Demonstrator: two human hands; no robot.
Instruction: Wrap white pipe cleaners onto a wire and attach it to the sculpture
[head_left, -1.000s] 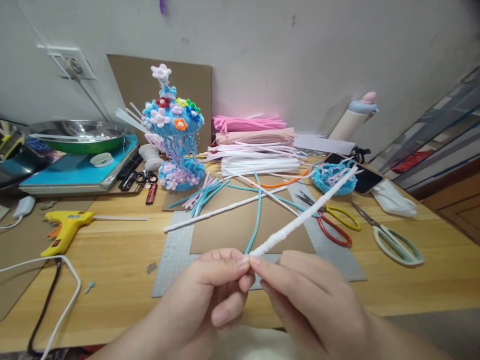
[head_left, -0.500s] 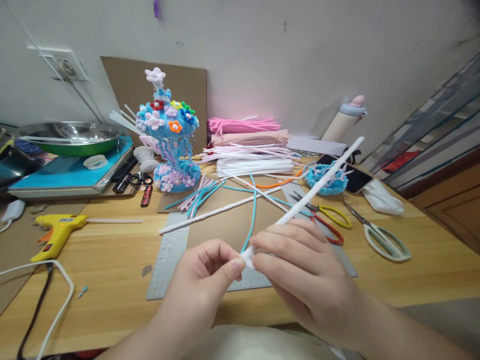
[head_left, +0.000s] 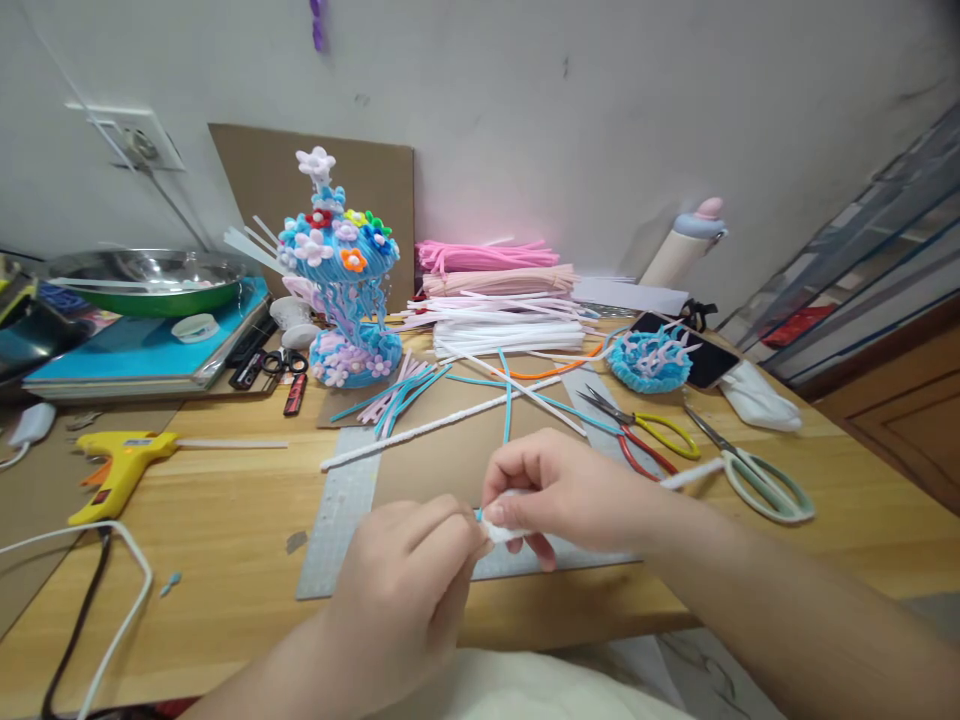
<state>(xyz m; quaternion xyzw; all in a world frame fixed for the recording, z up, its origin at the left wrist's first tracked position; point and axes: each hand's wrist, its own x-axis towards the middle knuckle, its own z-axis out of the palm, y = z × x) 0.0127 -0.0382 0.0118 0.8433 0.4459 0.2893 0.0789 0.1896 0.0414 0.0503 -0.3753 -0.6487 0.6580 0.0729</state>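
A white pipe cleaner (head_left: 504, 522), bunched at one end, is pinched between my two hands above the cutting mat. My left hand (head_left: 420, 575) is closed with its back up, fingertips at the lower left of the bunched end. Thumb and forefinger of my right hand (head_left: 555, 490) press on it from the right. A long white end (head_left: 694, 473) shows beyond my right forearm, which hides its middle. The light-blue pipe cleaner (head_left: 508, 400) runs down behind my right hand, and a bit of blue shows at my fingertips.
Pliers (head_left: 630, 425) and scissors (head_left: 765, 485) lie at the right near a blue fuzzy ring piece (head_left: 649, 360). A flower-covered blue model (head_left: 341, 260) stands at the back left, beside pipe cleaner bundles (head_left: 502, 335). The yellow glue gun (head_left: 127, 465) lies left, with cables.
My right hand has turned over to a thumb-and-finger pinch. The long white end has swung from pointing up to low behind the forearm. My left hand has rolled back-up.
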